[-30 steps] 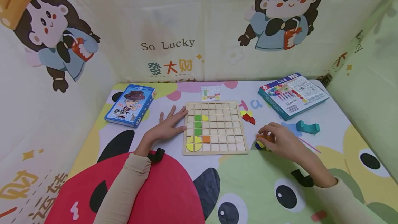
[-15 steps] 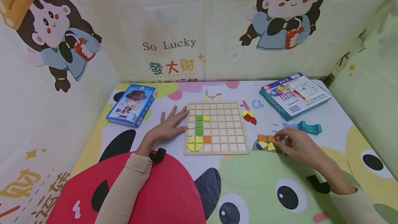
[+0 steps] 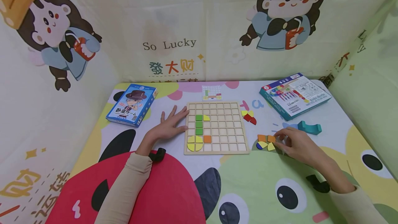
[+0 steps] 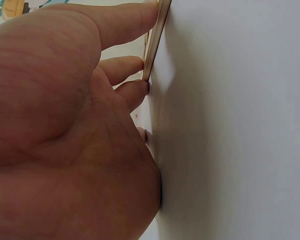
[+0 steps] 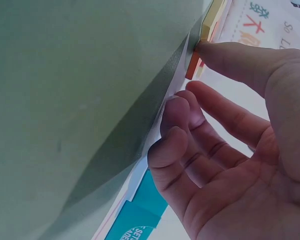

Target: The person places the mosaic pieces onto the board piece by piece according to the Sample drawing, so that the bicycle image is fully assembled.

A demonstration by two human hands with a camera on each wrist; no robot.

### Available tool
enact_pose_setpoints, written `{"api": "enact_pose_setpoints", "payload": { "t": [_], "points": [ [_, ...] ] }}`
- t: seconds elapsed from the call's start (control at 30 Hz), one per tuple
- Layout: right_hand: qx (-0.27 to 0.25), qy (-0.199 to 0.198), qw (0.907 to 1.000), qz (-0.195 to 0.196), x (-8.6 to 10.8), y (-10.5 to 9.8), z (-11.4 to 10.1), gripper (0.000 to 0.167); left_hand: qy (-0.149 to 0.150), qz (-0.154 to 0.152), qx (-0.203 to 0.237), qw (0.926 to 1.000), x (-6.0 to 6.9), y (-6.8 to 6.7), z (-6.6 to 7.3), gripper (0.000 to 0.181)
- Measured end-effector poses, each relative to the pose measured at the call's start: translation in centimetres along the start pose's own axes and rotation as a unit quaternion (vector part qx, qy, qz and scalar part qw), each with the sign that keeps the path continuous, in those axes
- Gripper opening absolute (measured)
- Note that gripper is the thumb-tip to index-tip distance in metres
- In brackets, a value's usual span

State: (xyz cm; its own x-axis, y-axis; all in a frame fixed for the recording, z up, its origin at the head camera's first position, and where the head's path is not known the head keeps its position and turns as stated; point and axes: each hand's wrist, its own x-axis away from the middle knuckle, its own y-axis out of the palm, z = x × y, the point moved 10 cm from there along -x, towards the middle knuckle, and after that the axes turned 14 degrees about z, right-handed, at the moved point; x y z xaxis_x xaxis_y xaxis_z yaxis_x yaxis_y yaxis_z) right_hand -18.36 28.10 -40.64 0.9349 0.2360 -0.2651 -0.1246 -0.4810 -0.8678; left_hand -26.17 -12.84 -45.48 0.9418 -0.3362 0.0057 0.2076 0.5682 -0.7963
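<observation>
My left hand (image 3: 168, 124) lies with fingers spread at the left edge of a wooden grid board (image 3: 224, 154); in the left wrist view its fingertips touch the board's edge. Green squares (image 3: 199, 124), yellow quarter-circles (image 3: 195, 143) and an orange square (image 3: 207, 139) occupy cells. Right of the board, my right hand (image 3: 296, 145) hovers low beside another orange square (image 3: 271, 139), loosely bent. The right wrist view shows the thumb tip against this small group, index tip close by, and the other fingers loosely curled around nothing.
Yellow and red pieces (image 3: 249, 117) lie by the board's right edge. More orange, yellow and blue pieces (image 3: 263, 144) sit near the right hand. A pattern card (image 3: 212, 93) is behind the board. Boxes stand left (image 3: 130, 104) and right (image 3: 295, 95); a teal block (image 3: 309, 127) lies nearby.
Since one second ago, my right hand has drawn back to the right, uncovering two orange squares on the table. Over the last half second it has stayed still. The left hand keeps its place.
</observation>
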Motion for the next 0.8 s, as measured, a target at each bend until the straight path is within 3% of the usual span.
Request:
{"api": "enact_pose_setpoints", "payload": {
  "t": [0.8],
  "points": [
    [0.006, 0.014, 0.9997, -0.019, -0.03, 0.46, 0.18, 0.026, 0.005, 0.005, 0.012, 0.9999, 0.23, -0.41, 0.54, 0.077]
  ]
}}
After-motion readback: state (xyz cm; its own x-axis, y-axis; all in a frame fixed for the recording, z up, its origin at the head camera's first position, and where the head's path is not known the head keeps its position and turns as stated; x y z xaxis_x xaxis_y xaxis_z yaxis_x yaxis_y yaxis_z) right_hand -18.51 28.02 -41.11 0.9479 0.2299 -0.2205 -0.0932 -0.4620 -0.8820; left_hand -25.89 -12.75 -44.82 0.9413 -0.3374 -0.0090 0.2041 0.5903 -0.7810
